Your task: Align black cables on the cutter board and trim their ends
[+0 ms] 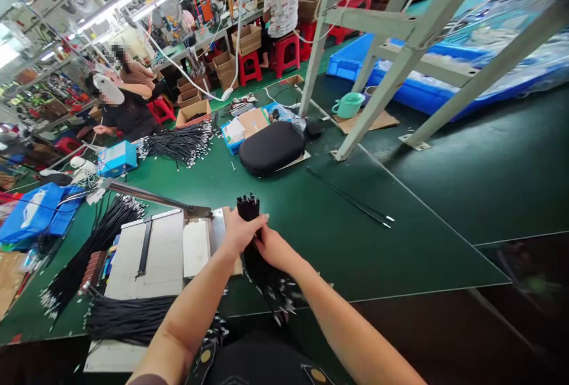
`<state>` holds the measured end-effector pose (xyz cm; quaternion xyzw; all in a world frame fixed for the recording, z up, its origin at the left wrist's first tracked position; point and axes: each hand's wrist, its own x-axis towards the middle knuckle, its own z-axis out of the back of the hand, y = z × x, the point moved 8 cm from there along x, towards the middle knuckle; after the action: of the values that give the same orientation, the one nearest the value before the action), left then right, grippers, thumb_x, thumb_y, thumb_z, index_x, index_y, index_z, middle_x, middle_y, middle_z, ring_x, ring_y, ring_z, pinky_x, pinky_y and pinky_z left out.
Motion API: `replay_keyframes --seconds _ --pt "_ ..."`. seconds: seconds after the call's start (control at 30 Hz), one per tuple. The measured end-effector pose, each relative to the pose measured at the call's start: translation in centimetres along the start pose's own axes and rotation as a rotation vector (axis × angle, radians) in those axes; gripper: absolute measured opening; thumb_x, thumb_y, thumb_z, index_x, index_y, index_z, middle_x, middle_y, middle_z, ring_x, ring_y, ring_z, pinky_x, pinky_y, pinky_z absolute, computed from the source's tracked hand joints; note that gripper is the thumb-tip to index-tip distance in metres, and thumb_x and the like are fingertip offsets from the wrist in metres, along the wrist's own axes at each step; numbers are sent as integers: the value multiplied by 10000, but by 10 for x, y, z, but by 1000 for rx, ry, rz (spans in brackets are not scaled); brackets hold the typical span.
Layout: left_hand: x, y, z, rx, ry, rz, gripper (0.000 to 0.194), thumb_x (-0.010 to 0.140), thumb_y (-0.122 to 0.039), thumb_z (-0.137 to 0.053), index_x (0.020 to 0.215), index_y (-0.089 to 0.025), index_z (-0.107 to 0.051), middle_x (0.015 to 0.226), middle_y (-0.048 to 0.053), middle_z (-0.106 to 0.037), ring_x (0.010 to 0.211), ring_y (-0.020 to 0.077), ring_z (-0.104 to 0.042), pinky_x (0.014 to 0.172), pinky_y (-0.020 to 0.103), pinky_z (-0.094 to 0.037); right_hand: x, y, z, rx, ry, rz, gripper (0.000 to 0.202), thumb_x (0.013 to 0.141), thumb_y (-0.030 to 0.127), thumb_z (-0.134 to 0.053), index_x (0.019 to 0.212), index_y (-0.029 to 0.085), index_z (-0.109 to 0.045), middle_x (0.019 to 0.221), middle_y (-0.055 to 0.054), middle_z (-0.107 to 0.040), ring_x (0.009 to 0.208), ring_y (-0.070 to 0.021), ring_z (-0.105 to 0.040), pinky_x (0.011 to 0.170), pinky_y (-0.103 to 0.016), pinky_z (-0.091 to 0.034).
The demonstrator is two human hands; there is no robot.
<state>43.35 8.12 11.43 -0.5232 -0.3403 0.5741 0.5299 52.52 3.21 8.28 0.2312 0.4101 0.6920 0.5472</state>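
Observation:
A bundle of black cables (pixel 249 209) stands between my two hands at the table's front edge. My left hand (pixel 240 231) is wrapped round its upper part, just below the even black ends. Close against it, my right hand (pixel 269 245) grips the same bundle a little lower. The lower part of the bundle hangs down past the edge and fans out into loose white-tipped ends. Left of my hands lies a paper cutter (pixel 153 248) with a long blade arm (pixel 155 196). Some fingers are hidden behind the cables.
More black cable bundles lie left (pixel 100 242), in front (pixel 128 317) and farther back (pixel 180 143). Two loose cables (pixel 349 195) are at the right. A black oval case (pixel 272 148), metal frame legs (pixel 377 88), a green mug (pixel 349 105) and a blue tray (pixel 427 95) stand beyond. Co-workers sit behind.

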Motion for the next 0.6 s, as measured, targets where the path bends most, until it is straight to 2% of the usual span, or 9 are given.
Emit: replay_keyframes --seconds 0.07,0.1,0.13,0.2,0.23,0.3,0.37,0.47,0.6 --pt "0 -3 -24 -101 -11 30 357 611 -408 -835 829 -180 -668 741 -7 -668 667 141 -615 638 272 -488 -13 -27 26 168 58 94 482 882 297 -537 1351 188 -558 1320 -106 -649 1185 -225 -617 1008 -330 -474" --pt "-2 -5 -33 -139 4 24 349 605 -408 -837 808 -179 -669 712 -14 -658 651 137 -613 632 270 -486 -18 -53 48 197 35 87 506 862 348 -576 1347 206 -578 1362 -99 -622 1246 -240 -579 1062 -358 -445" --pt "-5 -8 -40 -163 40 11 341 605 -411 -840 785 -179 -668 688 -18 -651 642 135 -614 632 271 -486 -22 -90 76 174 -71 -2 497 870 380 -568 1336 209 -595 1401 -105 -591 1295 -255 -538 1094 -386 -419" --pt "-13 -19 -55 -155 153 -26 323 613 -418 -845 720 -180 -654 648 -21 -635 625 129 -604 633 271 -483 -41 -180 141 -2 -420 -391 508 888 385 -545 1336 151 -592 1419 -180 -545 1317 -312 -497 1095 -465 -397" --pt "-19 -28 -63 -133 221 -49 316 620 -412 -846 692 -180 -644 639 -21 -631 620 124 -594 634 271 -481 -55 -218 163 -113 -528 -598 547 876 389 -574 1345 108 -578 1415 -233 -521 1312 -358 -482 1071 -511 -397" --pt "-29 -45 -81 -90 358 -77 301 632 -388 -850 671 -179 -637 645 -18 -634 615 113 -574 639 268 -477 -73 -269 185 -310 -578 -857 553 865 380 -608 1313 56 -587 1366 -294 -510 1278 -421 -472 1009 -559 -406" --pt "-36 -60 -101 -92 479 -61 290 644 -378 -847 688 -175 -645 662 -11 -647 616 109 -570 643 267 -477 -76 -290 182 -422 -520 -902 424 905 326 -543 1208 45 -639 1289 -299 -539 1231 -426 -490 960 -552 -419" --pt "-34 -72 -135 -200 601 22 325 637 -403 -854 724 -165 -651 666 -1 -658 616 114 -591 635 263 -476 -79 -289 166 -495 -509 -834 394 952 207 -348 1114 11 -648 1192 -306 -568 1170 -399 -519 926 -522 -424" --pt "0 -63 -193 -389 581 212 419 540 -390 -895 790 -164 -646 640 -18 -641 601 121 -608 606 251 -482 -109 -295 162 -510 -542 -820 472 938 157 -230 1116 -41 -620 1076 -324 -607 1058 -388 -594 876 -492 -455"
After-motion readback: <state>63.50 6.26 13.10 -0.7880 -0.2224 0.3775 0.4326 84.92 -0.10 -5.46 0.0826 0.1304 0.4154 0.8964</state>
